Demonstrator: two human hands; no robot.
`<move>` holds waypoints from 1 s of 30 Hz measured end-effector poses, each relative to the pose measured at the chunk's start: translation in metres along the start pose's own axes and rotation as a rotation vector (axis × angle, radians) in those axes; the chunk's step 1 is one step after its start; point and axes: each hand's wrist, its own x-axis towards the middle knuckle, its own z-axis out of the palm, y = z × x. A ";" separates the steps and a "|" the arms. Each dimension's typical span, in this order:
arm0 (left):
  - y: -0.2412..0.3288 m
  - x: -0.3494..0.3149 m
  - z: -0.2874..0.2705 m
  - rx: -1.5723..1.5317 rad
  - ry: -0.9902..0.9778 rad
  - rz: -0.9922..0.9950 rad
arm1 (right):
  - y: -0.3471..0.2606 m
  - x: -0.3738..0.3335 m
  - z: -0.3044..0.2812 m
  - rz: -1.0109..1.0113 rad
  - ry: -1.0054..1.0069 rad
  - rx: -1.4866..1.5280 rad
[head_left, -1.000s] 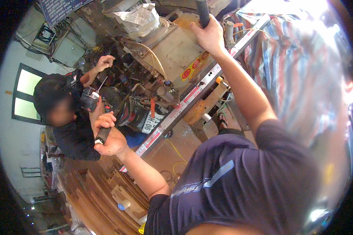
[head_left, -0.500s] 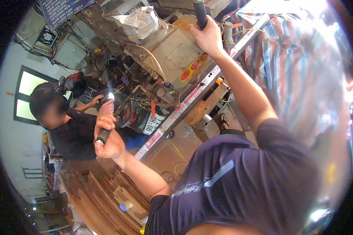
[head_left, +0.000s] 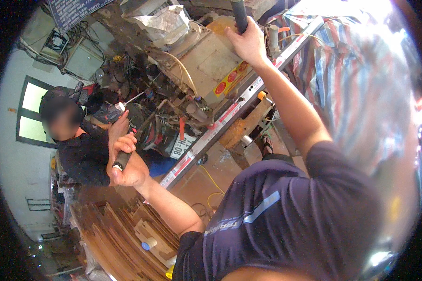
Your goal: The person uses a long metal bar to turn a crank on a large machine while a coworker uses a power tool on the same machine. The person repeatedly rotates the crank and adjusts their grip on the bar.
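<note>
My left hand (head_left: 132, 169) is closed around a black grip handle (head_left: 122, 160) at the left; a bar seems to run from it toward the machine. At the top, my right hand (head_left: 249, 46) is wrapped round another black grip handle (head_left: 239, 16), with the thumb along its side. Between my arms stands a dusty beige machine housing (head_left: 199, 61) with round red marks on a yellow label. In front of it a long white-and-red rail (head_left: 227, 119) slopes from upper right to lower left.
A co-worker (head_left: 86, 154) in dark clothes and a cap sits at the left, hand raised near my left hand. Motorbike parts (head_left: 150, 136) crowd behind the machine. Curved wooden pieces (head_left: 108, 229) stand lower left. A striped tarp (head_left: 351, 79) covers the right; a yellow cord (head_left: 213, 180) crosses the floor.
My hands stay on both handles with hardly any shift. The co-worker's hand has moved up a little, and the bright glint by it has faded to a small white object.
</note>
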 end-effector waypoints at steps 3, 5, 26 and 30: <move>-0.001 0.000 -0.001 0.009 -0.009 0.021 | 0.002 -0.001 0.001 -0.007 0.002 0.036; -0.002 0.000 0.000 -0.006 -0.005 0.018 | 0.002 0.001 0.001 0.035 -0.015 0.033; -0.005 -0.003 0.001 -0.001 0.013 0.028 | -0.023 0.017 -0.007 -0.357 0.045 0.197; -0.009 -0.002 0.001 -0.018 0.030 0.056 | -0.016 0.017 -0.005 -0.417 0.120 0.075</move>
